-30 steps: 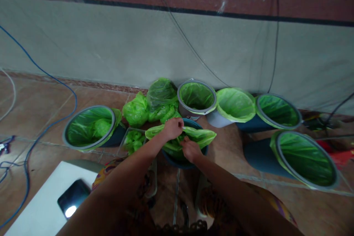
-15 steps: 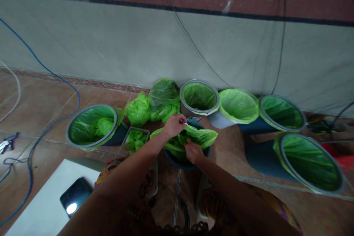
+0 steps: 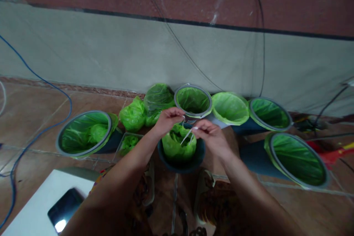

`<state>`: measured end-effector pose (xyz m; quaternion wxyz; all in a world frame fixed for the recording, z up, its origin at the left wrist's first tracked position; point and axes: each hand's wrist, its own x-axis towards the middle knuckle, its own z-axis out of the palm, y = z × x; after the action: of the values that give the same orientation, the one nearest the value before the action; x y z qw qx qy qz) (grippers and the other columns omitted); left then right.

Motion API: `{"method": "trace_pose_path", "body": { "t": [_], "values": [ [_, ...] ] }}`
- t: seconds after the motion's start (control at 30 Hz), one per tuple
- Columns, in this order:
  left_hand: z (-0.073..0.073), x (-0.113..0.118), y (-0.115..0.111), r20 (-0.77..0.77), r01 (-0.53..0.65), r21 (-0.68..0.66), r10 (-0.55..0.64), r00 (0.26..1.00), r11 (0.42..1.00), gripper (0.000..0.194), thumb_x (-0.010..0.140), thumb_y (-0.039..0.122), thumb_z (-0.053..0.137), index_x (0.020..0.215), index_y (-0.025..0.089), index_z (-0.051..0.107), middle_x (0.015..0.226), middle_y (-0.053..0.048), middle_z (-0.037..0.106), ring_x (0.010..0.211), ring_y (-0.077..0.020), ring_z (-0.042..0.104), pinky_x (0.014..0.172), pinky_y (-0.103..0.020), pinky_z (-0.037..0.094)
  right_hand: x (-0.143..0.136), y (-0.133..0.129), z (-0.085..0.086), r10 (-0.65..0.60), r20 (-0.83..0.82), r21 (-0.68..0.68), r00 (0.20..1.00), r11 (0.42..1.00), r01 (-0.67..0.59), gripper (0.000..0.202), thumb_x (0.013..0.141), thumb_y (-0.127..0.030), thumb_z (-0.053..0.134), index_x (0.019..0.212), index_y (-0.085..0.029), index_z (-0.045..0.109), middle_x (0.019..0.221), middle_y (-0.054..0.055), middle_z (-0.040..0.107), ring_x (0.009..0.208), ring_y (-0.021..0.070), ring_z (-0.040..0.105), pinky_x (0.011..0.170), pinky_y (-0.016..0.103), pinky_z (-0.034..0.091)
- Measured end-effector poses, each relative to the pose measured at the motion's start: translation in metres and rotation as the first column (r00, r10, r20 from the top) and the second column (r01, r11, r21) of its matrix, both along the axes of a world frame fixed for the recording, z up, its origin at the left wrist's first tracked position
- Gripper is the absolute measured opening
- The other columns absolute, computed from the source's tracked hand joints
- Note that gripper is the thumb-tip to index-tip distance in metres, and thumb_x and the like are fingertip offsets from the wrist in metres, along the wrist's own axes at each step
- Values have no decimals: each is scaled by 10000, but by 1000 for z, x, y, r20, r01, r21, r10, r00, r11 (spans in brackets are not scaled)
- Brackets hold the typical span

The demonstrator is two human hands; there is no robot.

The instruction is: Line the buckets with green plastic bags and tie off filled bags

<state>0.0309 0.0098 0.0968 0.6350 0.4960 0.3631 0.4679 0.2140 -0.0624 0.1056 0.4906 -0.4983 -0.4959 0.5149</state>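
Observation:
A green drawstring trash bag (image 3: 177, 149) stands bunched inside a dark blue bin (image 3: 181, 169) in front of me, its mouth drawn together. White drawstrings (image 3: 186, 137) rise from the bag's top. My left hand (image 3: 169, 120) pinches one string above the bag's far left side. Over the right side, my right hand (image 3: 211, 135) grips another stretch of string between thumb and fingers. Both hands are closed and held above the bin, a short gap apart.
Lined bins include a left one (image 3: 62, 151), a grey one (image 3: 177, 99), a pale one (image 3: 230, 108) and blue ones (image 3: 272, 114) at right. Filled green bags (image 3: 132, 113) lean near the wall. A clear tray (image 3: 121, 147), phone (image 3: 65, 208) and blue cable (image 3: 41, 132) are at left.
The bag's spread rim has been drawn together into a gathered top. My right hand has left the bag's inside and moved up and right, now holding string. The view has shifted slightly.

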Motion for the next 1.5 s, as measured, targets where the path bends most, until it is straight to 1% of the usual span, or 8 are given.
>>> {"method": "trace_pose_path", "body": {
  "t": [0.1,0.23,0.4,0.57,0.77,1.0,1.27,1.5],
  "values": [
    [20,3,-3,142,40,37,-45,989,998,216,658,247,838,833,170,736,778,0,719,710,-105,634,724,-243,483,16,3,33,-128,-285,92,950,983,160,230,725,-360,806,782,-238,619,700,-40,657,618,106,570,632,244,476],
    [28,9,-3,198,-2,45,-7,980,999,211,665,249,851,835,182,745,761,12,712,718,-100,637,740,-238,485,23,11,33,-213,-329,28,920,972,235,301,664,-349,866,761,-229,608,654,-47,657,629,100,593,660,234,498],
    [18,22,-2,90,9,59,-15,996,998,190,681,246,841,822,157,750,756,1,716,686,-96,617,703,-237,474,17,7,18,-145,-411,-182,900,980,75,309,685,-373,825,788,-225,574,599,-70,567,535,88,523,556,235,481],
    [18,34,-4,80,-7,66,2,997,998,195,671,261,840,815,163,752,741,4,708,671,-98,608,683,-237,473,6,0,9,-104,-254,-296,962,955,25,417,648,-343,811,995,-214,619,544,-113,455,415,37,238,390,199,134],
    [14,51,-10,91,138,24,-140,986,990,306,686,334,844,943,189,766,814,-6,728,749,-122,644,750,-260,499,-11,8,-12,59,-58,-173,997,982,-69,349,703,-490,762,757,-179,613,550,-66,472,505,70,351,477,231,249],
    [-20,57,-15,34,259,-134,-257,966,957,478,817,634,647,939,181,738,853,-60,742,797,-170,669,781,-306,510,9,14,13,33,-284,-219,958,971,-98,458,697,-605,770,723,-183,591,525,-79,428,424,34,304,386,178,164],
    [-28,55,-25,-218,346,-43,-347,912,937,322,813,466,657,806,147,705,579,21,576,574,-102,508,612,-239,398,63,25,23,-283,-378,-263,882,946,191,427,622,-481,867,771,-193,591,488,-121,381,388,15,203,333,142,162],
    [-43,59,-24,-464,147,-174,-212,860,974,205,771,255,584,591,172,639,467,35,516,457,-97,436,511,-235,344,35,23,21,-457,-335,-252,824,886,389,500,581,-520,866,771,-218,515,493,-116,458,365,13,256,312,148,172]
  ]
}}
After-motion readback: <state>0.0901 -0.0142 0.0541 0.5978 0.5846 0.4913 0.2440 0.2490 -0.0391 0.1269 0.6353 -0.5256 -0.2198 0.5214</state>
